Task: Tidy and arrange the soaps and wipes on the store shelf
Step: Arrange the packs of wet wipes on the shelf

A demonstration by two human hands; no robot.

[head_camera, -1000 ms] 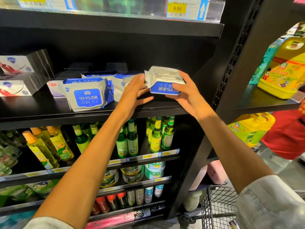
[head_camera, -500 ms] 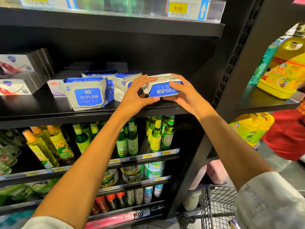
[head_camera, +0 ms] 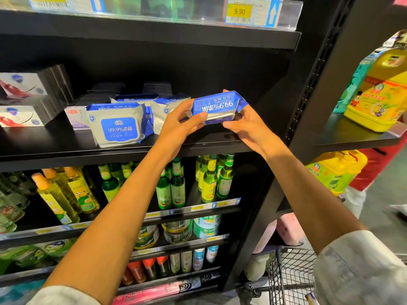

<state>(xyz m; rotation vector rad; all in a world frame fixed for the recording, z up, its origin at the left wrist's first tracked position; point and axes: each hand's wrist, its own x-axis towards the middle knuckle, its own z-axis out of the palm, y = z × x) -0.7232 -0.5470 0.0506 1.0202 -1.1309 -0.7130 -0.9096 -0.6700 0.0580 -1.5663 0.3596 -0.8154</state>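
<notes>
While upside down, wipes pack (head_camera: pixel 217 107), between both hands (head_camera: pixel 220 126)

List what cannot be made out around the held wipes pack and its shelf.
- Head view: underside of the wipes pack, hidden by the left hand and right hand.
- Dark boxes behind the standing packs: lost in shadow.
- Left price tag: cut by the top edge.

The wipes pack (head_camera: pixel 217 107) is glossy plastic film, crinkled at its ends. The black shelf (head_camera: pixel 66 148) looks like smooth, satin-painted metal. Green bottles (head_camera: pixel 177 188) below shine like glass. The shopping cart (head_camera: pixel 290 274) is wire metal.
</notes>
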